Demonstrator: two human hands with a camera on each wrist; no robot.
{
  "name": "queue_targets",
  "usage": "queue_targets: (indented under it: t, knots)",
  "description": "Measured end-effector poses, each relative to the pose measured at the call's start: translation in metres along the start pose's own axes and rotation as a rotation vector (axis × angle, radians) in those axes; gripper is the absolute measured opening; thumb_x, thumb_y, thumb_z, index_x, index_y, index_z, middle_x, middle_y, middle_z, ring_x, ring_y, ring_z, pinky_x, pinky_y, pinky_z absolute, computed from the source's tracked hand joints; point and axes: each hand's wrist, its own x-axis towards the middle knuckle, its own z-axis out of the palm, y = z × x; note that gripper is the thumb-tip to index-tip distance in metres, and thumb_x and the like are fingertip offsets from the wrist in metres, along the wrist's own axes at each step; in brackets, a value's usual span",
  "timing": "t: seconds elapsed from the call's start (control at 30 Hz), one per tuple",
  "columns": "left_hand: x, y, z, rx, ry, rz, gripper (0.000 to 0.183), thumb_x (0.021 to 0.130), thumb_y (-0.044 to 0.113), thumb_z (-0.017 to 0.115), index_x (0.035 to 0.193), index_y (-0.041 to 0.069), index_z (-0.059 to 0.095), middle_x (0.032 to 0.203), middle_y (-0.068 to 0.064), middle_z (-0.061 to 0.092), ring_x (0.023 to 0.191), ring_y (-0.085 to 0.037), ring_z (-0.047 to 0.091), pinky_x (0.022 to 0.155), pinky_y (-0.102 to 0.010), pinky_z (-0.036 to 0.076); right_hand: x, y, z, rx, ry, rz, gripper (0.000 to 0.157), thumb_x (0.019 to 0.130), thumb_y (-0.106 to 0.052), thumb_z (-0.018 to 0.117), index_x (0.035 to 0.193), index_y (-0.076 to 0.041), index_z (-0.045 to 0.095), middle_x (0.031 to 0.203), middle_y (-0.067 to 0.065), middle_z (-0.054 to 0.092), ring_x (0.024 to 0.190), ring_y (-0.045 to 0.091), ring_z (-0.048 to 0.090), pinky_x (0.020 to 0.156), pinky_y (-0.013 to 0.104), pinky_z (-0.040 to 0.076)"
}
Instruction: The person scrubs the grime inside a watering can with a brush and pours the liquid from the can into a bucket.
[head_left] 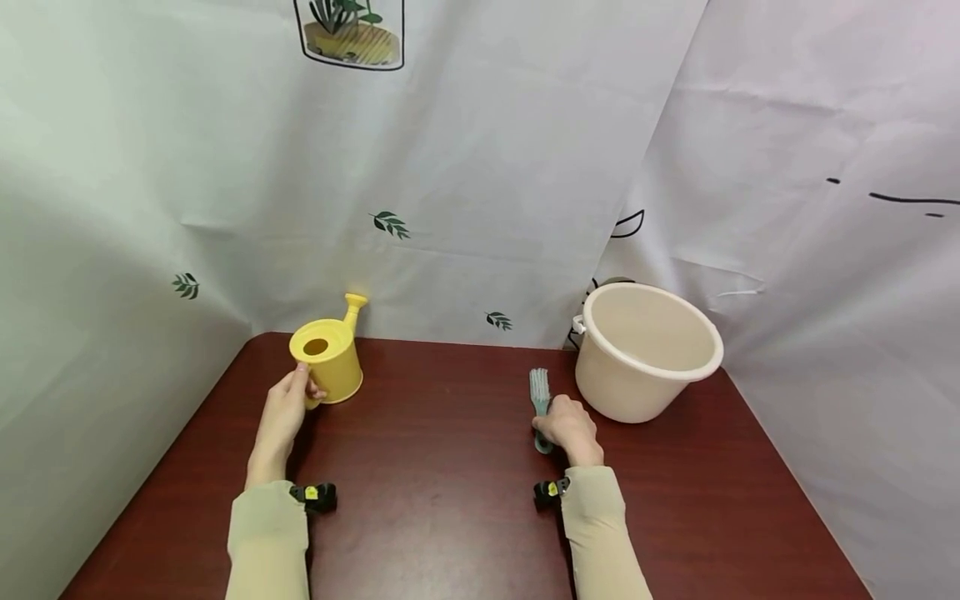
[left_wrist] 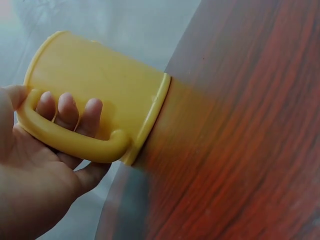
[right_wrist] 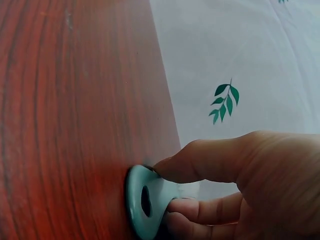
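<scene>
On table [head_left: 435, 467] | one watering can [head_left: 337, 368] | one teal tool [head_left: 540, 390] | one bucket [head_left: 626, 383]

Right-hand fingers [right_wrist: 215, 210] in a pinch on a holed teal handle [right_wrist: 161, 191], red-brown tabletop [right_wrist: 75, 110] and leaf-print white cloth [right_wrist: 250, 55] behind.

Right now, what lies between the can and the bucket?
The brush, its handle held in the right hand, nearer the bucket; from can to brush, the tabletop is bare. The head view shows this.
</scene>
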Motion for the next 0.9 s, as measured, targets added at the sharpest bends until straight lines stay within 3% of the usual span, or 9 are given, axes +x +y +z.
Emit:
queue_targets:
  t: [0.27, 0.53, 0.9]
  knots:
    - [-0.0016, 0.0013, -0.0002, -0.03, -0.005, 0.02, 0.062, 0.101, 0.055, 0.035, 0.094, -0.005, 0.051, 0.085, -0.006, 0.061, 0.085, -0.016, 0.057, 0.077, -0.025, 0.044, -0.0005, 0.0022, 0.0019, 0.026, -0.023, -0.018, 0.029, 0.086, -0.03, 0.07, 0.072, -0.009, 0.055, 0.072, 0.009, 0.053, 0.064, 0.024, 0.053, 0.057, 0.037, 0.042]
    - [-0.0012, 0.0014, -0.0003, -0.065, -0.024, -0.002, 0.062, 0.101, 0.056, 0.035, 0.089, -0.003, 0.049, 0.083, -0.005, 0.057, 0.083, -0.016, 0.055, 0.075, -0.026, 0.043, 0.0008, 0.0017, 0.0044, 0.038, -0.036, -0.032, 0.033, 0.088, -0.029, 0.069, 0.067, -0.009, 0.052, 0.067, 0.007, 0.05, 0.06, 0.023, 0.051, 0.055, 0.036, 0.041]
    - [-0.0015, 0.0022, 0.0023, -0.069, -0.028, 0.001, 0.06, 0.102, 0.054, 0.034, 0.09, -0.002, 0.048, 0.083, -0.007, 0.055, 0.082, -0.018, 0.053, 0.076, -0.031, 0.042, -0.0016, -0.0017, 0.0057, -0.015, -0.043, -0.043, 0.023, 0.093, -0.026, 0.061, 0.077, -0.009, 0.058, 0.077, 0.011, 0.056, 0.07, 0.028, 0.055, 0.065, 0.042, 0.044]
